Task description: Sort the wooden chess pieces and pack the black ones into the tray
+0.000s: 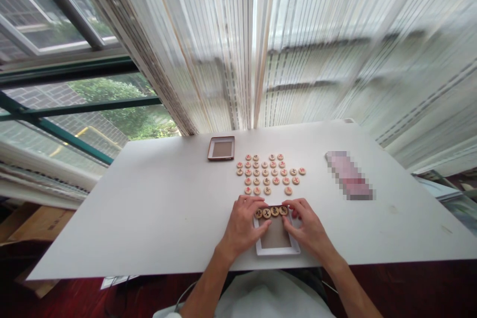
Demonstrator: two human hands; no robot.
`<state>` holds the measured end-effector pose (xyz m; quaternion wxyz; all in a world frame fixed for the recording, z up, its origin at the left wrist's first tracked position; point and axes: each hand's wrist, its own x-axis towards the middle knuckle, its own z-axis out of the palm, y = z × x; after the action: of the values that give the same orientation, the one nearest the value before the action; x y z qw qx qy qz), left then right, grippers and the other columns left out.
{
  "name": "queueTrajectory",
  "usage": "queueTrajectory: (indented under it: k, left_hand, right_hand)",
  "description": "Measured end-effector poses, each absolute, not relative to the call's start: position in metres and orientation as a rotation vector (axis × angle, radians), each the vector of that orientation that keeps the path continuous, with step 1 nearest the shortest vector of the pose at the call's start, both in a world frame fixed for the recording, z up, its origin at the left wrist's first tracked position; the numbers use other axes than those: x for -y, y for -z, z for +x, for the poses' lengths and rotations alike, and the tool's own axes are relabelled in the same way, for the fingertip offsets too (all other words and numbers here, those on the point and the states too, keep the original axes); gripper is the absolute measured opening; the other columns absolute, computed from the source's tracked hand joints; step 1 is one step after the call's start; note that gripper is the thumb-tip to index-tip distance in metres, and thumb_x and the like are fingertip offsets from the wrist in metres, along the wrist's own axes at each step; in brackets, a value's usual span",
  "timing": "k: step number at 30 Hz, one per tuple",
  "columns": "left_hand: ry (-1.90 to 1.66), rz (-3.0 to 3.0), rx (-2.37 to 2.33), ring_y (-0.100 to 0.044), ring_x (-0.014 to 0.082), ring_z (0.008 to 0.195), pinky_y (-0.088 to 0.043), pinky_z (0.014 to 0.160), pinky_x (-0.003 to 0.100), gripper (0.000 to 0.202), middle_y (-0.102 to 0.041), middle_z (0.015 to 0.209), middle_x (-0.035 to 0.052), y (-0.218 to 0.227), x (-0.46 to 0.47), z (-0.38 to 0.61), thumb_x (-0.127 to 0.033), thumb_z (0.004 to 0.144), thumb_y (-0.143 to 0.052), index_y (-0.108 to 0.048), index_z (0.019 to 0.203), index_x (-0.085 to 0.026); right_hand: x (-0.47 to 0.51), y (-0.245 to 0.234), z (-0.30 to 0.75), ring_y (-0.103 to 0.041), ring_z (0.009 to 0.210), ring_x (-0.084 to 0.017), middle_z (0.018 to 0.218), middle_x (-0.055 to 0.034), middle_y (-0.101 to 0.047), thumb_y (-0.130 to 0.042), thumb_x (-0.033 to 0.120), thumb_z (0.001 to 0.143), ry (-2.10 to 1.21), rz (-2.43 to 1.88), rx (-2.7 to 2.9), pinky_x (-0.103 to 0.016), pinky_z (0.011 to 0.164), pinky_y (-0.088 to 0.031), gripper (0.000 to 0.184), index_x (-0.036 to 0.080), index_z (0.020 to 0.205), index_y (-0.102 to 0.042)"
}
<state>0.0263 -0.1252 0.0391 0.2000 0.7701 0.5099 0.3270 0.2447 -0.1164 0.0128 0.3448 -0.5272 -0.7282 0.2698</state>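
A short row of round wooden Chinese chess pieces point(267, 212) with black characters lies along the far end of a shallow white-rimmed box point(278, 251). My left hand point(244, 222) curls around the left end of the row, fingers at the far side and thumb on the near side. At the opposite end, my right hand point(306, 226) pinches the last Chinese chess piece point(283, 210) between thumb and fingers. The box's brown bottom shows below the row. Just beyond my hands, several more pieces point(266, 181), marked in red or black, lie face up in loose rows.
A second shallow box point(221, 149), dark-edged with a white inner rim, sits at the back of the white table point(149, 208). A blurred-out pink object point(348, 174) lies to the right. Striped curtains point(316, 59) hang behind the table, beside an open window.
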Motion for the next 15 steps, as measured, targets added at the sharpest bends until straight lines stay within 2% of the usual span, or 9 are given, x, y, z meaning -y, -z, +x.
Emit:
queueTrajectory:
  k: [3,9,15]
  left_hand:
    - [-0.838,2.191,-1.471,-0.055,0.0273,0.109,-0.045,0.094,0.046,0.04,-0.069,0.114,0.002,-0.0393,0.1248,0.033,-0.015,0.072,-0.079,-0.065,0.108,-0.027]
    - [-0.802,2.212,-1.496,-0.058,0.0271,0.102,-0.045,0.089,0.044,0.03,-0.072,0.105,0.0029,-0.0353,0.1239,0.0355,-0.013,0.078,-0.073,-0.065,0.103,-0.026]
    - [-0.831,2.204,-1.511,-0.06,0.0252,0.098,-0.046,0.087,0.042,0.028,-0.073,0.101,0.0019,-0.035,0.1244,0.0355,-0.012,0.079,-0.073,-0.066,0.102,-0.026]
  right_hand:
    - [0.116,-0.0118,0.2452,-0.06,0.073,-0.016,0.094,-0.0024,-0.056,-0.06,0.019,0.085,-0.72,-1.376,1.894,-0.031,0.072,-0.055,0.03,0.024,0.114,-0.064]
    - [0.1118,-0.0119,0.2473,-0.058,0.07,-0.017,0.091,-0.0026,-0.057,-0.06,0.022,0.087,-0.744,-1.381,1.913,-0.031,0.068,-0.053,0.023,0.023,0.109,-0.065]
    - [0.1107,-0.0128,0.2476,-0.058,0.069,-0.017,0.089,-0.0024,-0.057,-0.061,0.024,0.088,-0.751,-1.376,1.92,-0.031,0.065,-0.052,0.02,0.024,0.107,-0.066]
